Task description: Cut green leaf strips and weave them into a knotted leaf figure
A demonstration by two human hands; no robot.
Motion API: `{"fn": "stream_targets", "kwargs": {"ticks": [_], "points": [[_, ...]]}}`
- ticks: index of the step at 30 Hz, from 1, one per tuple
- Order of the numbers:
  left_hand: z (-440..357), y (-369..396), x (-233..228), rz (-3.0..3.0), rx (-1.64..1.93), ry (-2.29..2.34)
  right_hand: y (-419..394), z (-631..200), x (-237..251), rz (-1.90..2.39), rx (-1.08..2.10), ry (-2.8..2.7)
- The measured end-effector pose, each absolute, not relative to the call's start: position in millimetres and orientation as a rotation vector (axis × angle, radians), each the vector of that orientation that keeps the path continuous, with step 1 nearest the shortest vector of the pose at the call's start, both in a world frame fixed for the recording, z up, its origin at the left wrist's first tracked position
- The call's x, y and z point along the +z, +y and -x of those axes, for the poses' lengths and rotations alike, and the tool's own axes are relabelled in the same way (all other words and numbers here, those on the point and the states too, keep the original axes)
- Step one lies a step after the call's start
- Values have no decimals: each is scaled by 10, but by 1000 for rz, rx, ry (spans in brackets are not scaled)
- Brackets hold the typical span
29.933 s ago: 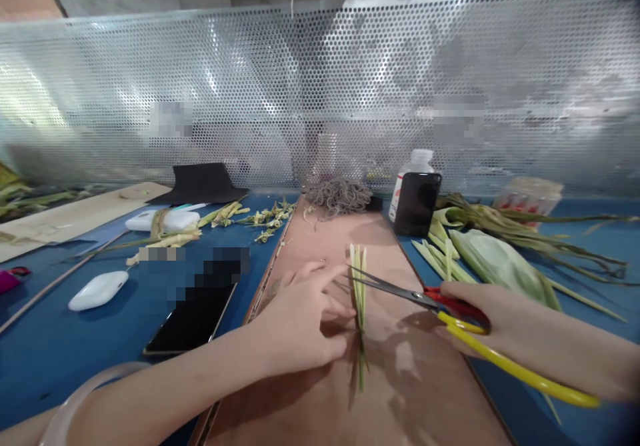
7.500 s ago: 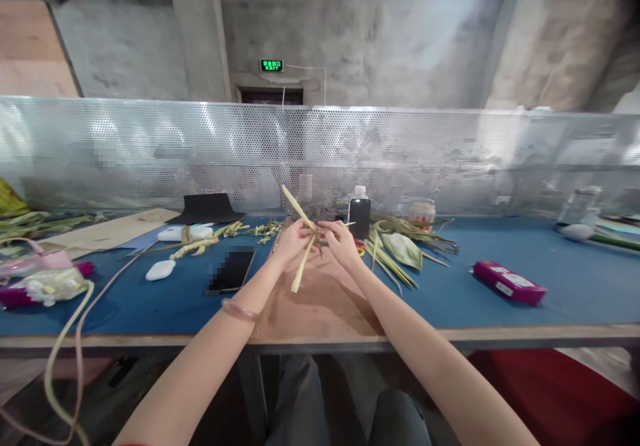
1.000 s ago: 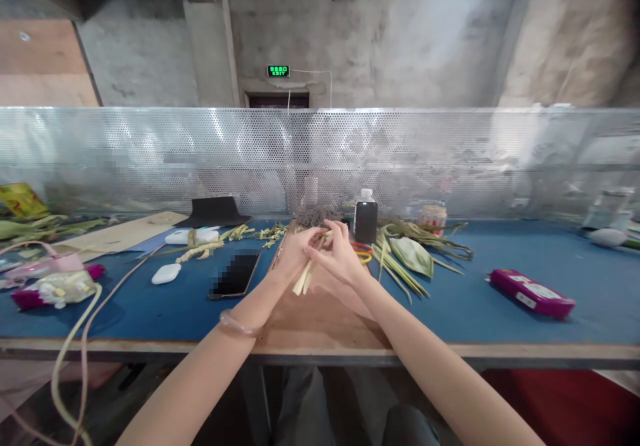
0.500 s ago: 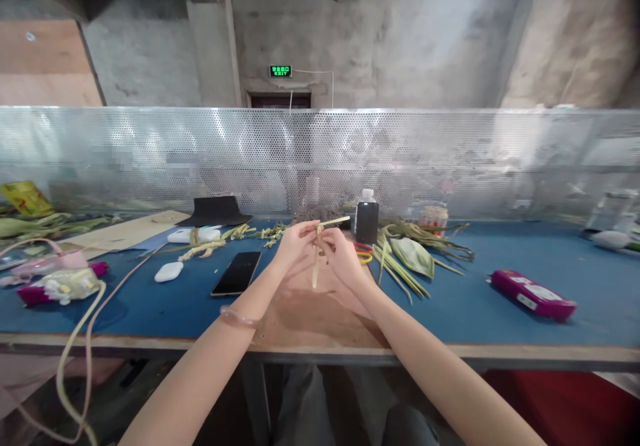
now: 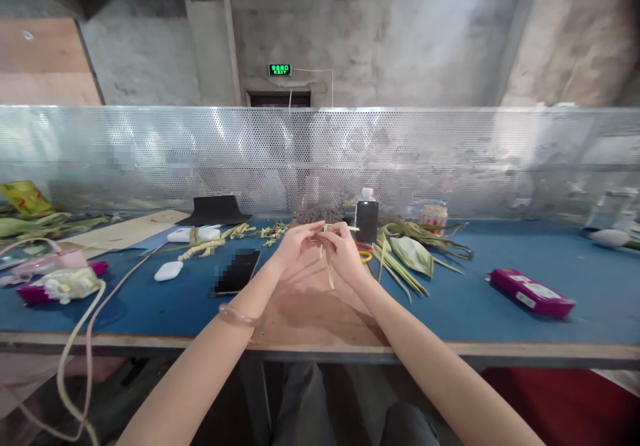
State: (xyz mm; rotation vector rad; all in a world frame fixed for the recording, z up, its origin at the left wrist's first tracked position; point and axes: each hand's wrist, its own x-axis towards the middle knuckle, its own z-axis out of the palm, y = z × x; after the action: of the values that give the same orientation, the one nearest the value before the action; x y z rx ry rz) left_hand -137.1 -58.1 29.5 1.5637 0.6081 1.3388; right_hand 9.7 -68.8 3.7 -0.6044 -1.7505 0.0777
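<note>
Between my two hands is a pale yellow-green leaf strip (image 5: 330, 274), its tail hanging down over the wooden board (image 5: 310, 319). Another pale end pokes out to the right past my fingers. My left hand (image 5: 299, 243) pinches the strip from the left, with a bangle on that wrist. From the right, my right hand (image 5: 341, 247) grips it too, its fingertips close to the left ones. Fingers hide the part where the strip is folded or crossed.
Right of the board stand a dark bottle (image 5: 367, 219) and green leaf strips (image 5: 405, 269), with a purple packet (image 5: 531, 293) farther out. To the left lie a phone (image 5: 239, 273), a white case (image 5: 169, 271) and a cable (image 5: 90, 339). A perforated metal screen (image 5: 200, 159) closes the back.
The strip's hanging tail has shifted right and now slants. The upper end, which stuck out to the upper right, is now mostly behind my right fingers. My hands have moved closer together.
</note>
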Motion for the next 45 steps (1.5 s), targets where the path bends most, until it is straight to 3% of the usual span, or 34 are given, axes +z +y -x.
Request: {"fn": "stream_targets", "kwargs": {"ticks": [16, 36, 45], "points": [[1427, -466, 275, -1592, 1385, 694, -585, -190, 46, 510, 142, -1802], [1408, -541, 276, -1430, 1378, 679, -656, -252, 72, 627, -194, -2124], [1398, -549, 271, -1492, 1351, 695, -666, -233, 52, 685, -160, -2008]]}}
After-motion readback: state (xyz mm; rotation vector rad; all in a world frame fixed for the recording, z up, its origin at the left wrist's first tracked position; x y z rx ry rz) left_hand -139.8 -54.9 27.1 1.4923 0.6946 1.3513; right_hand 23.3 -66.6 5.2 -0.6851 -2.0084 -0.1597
